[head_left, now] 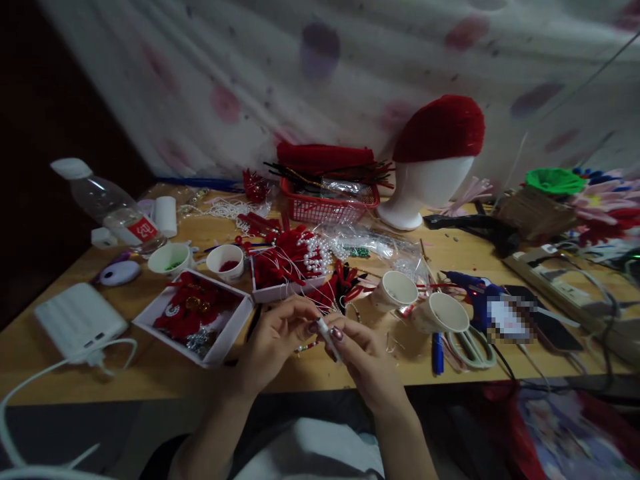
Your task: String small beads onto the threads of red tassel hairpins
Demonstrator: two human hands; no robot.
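Note:
In front of the table's near edge, my two hands meet around a small white tube (327, 337). Bent fingers of my right hand (361, 350) close on its lower part. My left hand (278, 339) pinches at its upper end, the fingertips partly hidden. A short string of coloured beads (306, 347) shows just under my left thumb; whether it is held I cannot tell. Beyond my fingers lie red tassel-like pieces with white beads (315, 253) and thin white threads. An open white box (235, 333) with red and metallic ornaments sits left of my left hand.
Paper cups (398, 291) stand on both sides. At right are a blue glue gun (475, 293), scissors (473, 350), a blue marker (438, 353) and cables. A plastic bottle (113, 207) and white power bank (80, 320) occupy the left; a red basket (325, 205) and foam head (435, 180) the back.

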